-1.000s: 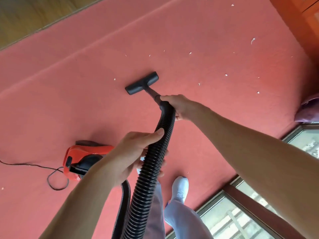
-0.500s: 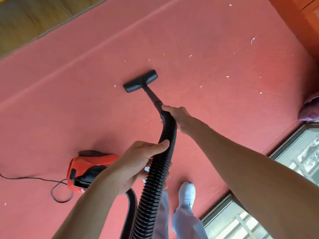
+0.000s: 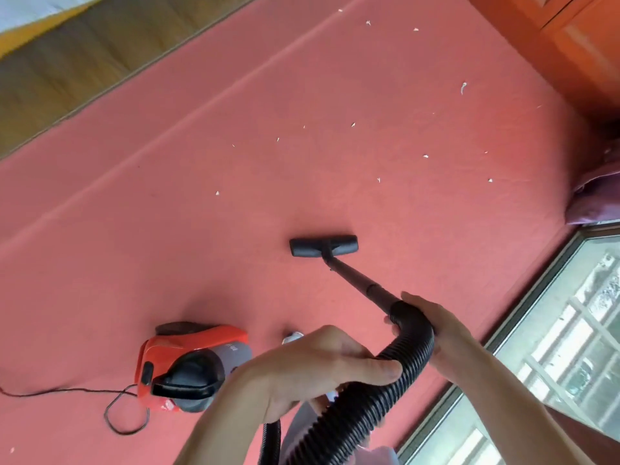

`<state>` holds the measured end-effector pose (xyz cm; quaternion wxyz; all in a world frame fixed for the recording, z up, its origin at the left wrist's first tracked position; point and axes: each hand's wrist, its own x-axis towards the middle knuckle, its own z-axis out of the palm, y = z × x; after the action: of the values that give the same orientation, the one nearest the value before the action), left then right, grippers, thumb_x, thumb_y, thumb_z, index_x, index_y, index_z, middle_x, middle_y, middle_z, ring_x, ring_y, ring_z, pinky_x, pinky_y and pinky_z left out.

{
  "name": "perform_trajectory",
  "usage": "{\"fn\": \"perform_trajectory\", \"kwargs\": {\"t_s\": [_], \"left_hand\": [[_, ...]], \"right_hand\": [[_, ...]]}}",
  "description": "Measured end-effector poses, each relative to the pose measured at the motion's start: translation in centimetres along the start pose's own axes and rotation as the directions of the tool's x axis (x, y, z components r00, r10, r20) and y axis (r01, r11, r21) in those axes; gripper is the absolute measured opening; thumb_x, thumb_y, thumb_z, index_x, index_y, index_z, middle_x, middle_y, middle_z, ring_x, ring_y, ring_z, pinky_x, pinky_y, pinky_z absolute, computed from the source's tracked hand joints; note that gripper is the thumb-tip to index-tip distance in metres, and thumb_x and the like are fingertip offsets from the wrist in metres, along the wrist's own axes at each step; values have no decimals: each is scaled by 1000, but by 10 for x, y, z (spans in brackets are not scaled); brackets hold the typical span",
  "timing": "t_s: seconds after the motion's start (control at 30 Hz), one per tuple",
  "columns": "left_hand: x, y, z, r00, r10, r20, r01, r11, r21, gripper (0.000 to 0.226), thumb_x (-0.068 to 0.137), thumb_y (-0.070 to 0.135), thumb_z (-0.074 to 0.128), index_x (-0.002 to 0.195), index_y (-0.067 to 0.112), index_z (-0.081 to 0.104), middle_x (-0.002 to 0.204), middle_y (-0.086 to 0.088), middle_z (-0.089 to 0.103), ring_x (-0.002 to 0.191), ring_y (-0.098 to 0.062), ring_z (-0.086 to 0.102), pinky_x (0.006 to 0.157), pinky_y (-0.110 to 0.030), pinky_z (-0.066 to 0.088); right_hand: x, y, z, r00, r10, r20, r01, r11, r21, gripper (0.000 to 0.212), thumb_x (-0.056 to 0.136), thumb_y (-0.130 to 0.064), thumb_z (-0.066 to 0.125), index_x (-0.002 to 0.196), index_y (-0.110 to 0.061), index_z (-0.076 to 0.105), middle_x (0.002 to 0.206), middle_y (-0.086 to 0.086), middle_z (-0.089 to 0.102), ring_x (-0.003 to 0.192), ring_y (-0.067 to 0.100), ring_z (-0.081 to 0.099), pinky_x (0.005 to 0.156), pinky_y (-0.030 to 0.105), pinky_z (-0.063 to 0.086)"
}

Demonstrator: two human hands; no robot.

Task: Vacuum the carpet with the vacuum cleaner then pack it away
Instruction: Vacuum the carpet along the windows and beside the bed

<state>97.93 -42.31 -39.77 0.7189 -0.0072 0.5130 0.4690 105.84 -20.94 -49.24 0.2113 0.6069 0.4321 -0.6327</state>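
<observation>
Vacuum cleaner, red and black, sits on the red carpet; its thin cord makes a loop just to the left of it. To the right of the cleaner the left hand is wrapped around the ribbed black hose, thumb pressing on top. Farther right of the cleaner, the right hand clasps the hose where it meets the wand. The floor nozzle lies flat on the carpet beyond the cleaner, with white scraps scattered beyond it.
</observation>
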Motion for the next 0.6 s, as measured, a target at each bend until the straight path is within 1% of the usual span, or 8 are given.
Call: {"fn": "perform_trajectory", "kwargs": {"t_s": [0.07,0.17,0.23,0.3,0.37,0.43,0.53,0.6], "left_hand": [[9,2,11,1000,-8,23,6,997,76,35,90,43,69,95,9,73,81,0,66,68,-7,61,54,-16,44],[16,0,24,999,-21,37,16,991,131,45,89,45,71,95,0,72,83,-5,67,74,-15,61,63,-25,47],[15,-3,28,998,-40,39,35,992,119,46,88,42,72,94,-3,69,83,-10,65,70,-20,64,56,-25,52],[13,-7,32,998,-64,26,62,995,79,56,88,38,73,101,-14,61,83,-18,62,58,-25,65,46,-29,55],[14,-18,38,997,-66,-28,68,993,99,60,87,40,73,104,-16,59,81,-22,63,53,-28,63,47,-34,57],[15,-31,51,993,-59,-98,72,989,131,58,87,44,73,99,-13,62,80,-24,67,56,-31,62,53,-38,58],[16,-55,78,984,-115,-139,140,972,187,47,89,42,72,89,-4,65,76,-20,68,51,-28,63,48,-36,58],[9,-74,99,977,-157,-145,190,949,251,52,88,42,73,95,-9,65,77,-20,68,57,-31,65,53,-41,61]], "right_hand": [[-11,13,-17,999,39,20,-42,976,213,29,96,-25,53,95,3,57,69,19,57,39,18,55,38,22,44],[-14,31,-28,999,29,-16,-21,922,387,28,97,-26,52,99,1,56,72,17,55,42,16,56,39,21,46],[-7,45,-33,996,3,-94,36,912,408,29,93,-29,57,101,0,57,69,15,54,46,19,53,43,25,44],[-1,58,-34,986,-5,-165,72,912,403,31,87,-32,64,96,-3,59,66,13,50,46,19,46,42,25,42],[4,70,-35,980,-11,-197,89,916,391,28,85,-32,66,83,-5,58,54,9,46,39,16,38,37,21,37],[4,85,-35,970,-14,-244,114,910,399,27,85,-30,67,75,-7,57,42,5,45,35,16,37,39,20,36],[-3,122,-42,958,23,-286,111,890,442,27,82,-31,71,81,-7,58,54,10,51,42,19,44,46,23,39],[-15,156,-51,949,53,-309,101,881,462,27,79,-29,73,85,-6,61,68,14,59,54,24,53,54,29,46]]}}
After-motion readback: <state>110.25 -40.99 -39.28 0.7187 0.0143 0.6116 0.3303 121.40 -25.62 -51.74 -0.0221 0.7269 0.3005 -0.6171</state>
